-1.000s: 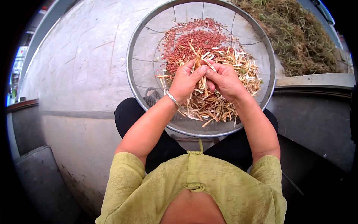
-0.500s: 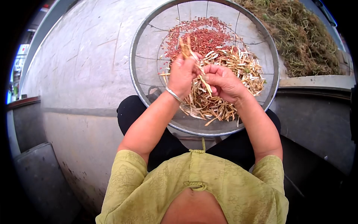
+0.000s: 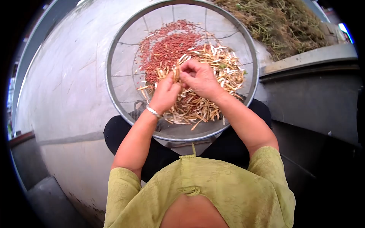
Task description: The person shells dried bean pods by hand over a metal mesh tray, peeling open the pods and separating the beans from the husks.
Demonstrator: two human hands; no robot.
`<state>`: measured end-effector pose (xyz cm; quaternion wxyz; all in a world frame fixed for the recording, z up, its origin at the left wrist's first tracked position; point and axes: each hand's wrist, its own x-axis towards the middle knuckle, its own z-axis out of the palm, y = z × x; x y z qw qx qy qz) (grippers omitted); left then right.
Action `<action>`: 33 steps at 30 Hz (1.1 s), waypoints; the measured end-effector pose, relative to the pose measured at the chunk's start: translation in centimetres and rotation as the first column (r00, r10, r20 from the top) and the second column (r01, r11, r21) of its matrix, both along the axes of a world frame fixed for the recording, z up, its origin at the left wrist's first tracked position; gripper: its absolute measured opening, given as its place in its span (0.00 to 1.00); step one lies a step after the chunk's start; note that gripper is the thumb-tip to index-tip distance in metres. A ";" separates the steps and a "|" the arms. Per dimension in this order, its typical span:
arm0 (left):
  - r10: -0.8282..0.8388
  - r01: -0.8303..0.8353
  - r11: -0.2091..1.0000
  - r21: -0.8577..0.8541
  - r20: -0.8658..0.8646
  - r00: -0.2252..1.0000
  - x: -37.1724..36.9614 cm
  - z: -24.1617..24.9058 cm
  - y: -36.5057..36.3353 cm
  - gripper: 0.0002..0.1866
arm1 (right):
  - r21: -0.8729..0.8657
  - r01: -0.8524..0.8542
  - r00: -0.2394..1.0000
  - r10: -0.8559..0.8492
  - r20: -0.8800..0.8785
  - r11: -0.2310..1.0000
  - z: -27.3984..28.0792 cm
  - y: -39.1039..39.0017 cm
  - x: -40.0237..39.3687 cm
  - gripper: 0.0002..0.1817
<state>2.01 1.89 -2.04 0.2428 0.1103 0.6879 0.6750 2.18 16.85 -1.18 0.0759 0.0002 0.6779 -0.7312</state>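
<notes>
My left hand [image 3: 165, 95], with a silver bangle at the wrist, is closed round dried bean pods [image 3: 176, 73] whose tips stick up past the fingers. Just to its right, my right hand [image 3: 203, 80] has thumb and forefinger pinched together against those pods; what lies between these fingertips is hidden. Both hands hover over a large round mesh sieve [image 3: 111, 88] resting across the lap. In it, red beans [image 3: 167, 51] are spread at the upper left. A heap of pale, split pod shells [image 3: 222, 66] fills the right and lower middle.
A tangled pile of dry plants [image 3: 283, 30] lies at the upper right, behind a low pale ledge [image 3: 310, 59]. Concrete floor [image 3: 72, 83] stretches to the left. Dark trousered knees [image 3: 118, 131] support the sieve from below.
The view has shifted, so the sieve appears farther left. The long pod that stretched between my hands no longer shows there. My right hand has come up beside the left fingertips.
</notes>
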 end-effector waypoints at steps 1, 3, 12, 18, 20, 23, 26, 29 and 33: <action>-0.059 0.057 0.998 0.028 0.081 0.995 -0.3 0.0 -0.4 0.13 | 0.025 -0.006 1.000 0.006 -0.004 1.000 0.3 0.0 0.1 0.02; -0.047 0.048 0.994 0.095 -0.012 0.999 0.1 0.0 0.1 0.14 | 0.158 -0.010 0.997 0.022 -0.074 0.987 -0.2 0.2 0.1 0.06; -0.060 0.060 0.995 0.080 0.004 0.998 -0.3 -1.7 0.1 0.13 | 0.384 -0.298 0.933 0.352 -0.076 0.874 2.9 2.9 0.1 0.10; 0.005 -0.007 0.999 0.043 0.037 0.999 -0.6 -1.2 0.2 0.14 | 0.838 0.205 0.978 -0.072 -0.195 0.506 0.2 10.5 -5.3 0.11; 0.011 -0.008 0.994 0.106 -0.027 1.000 -1.0 -1.7 0.0 0.14 | 0.919 0.216 0.974 -0.012 -0.225 0.330 -3.0 11.7 -5.9 0.11; 0.028 -0.038 0.985 0.169 0.058 0.998 -1.2 -1.0 -0.4 0.14 | 0.979 0.086 0.995 0.028 -0.093 0.184 -4.0 10.8 -5.6 0.10; 0.083 -0.133 0.959 0.252 0.197 0.977 -1.5 -0.9 -0.6 0.13 | 0.899 -0.029 0.999 0.045 0.010 0.437 -0.5 8.6 -5.0 0.09; 0.111 -0.171 0.946 0.274 0.223 0.969 -1.4 -0.1 -0.6 0.12 | 0.821 0.045 0.999 -0.050 -0.020 0.569 2.1 7.9 -3.8 0.09; 0.061 -0.166 0.906 0.390 0.268 0.961 -1.1 1.0 -0.5 0.10 | 0.868 0.095 0.995 -0.079 -0.065 0.487 1.0 9.9 -4.0 0.11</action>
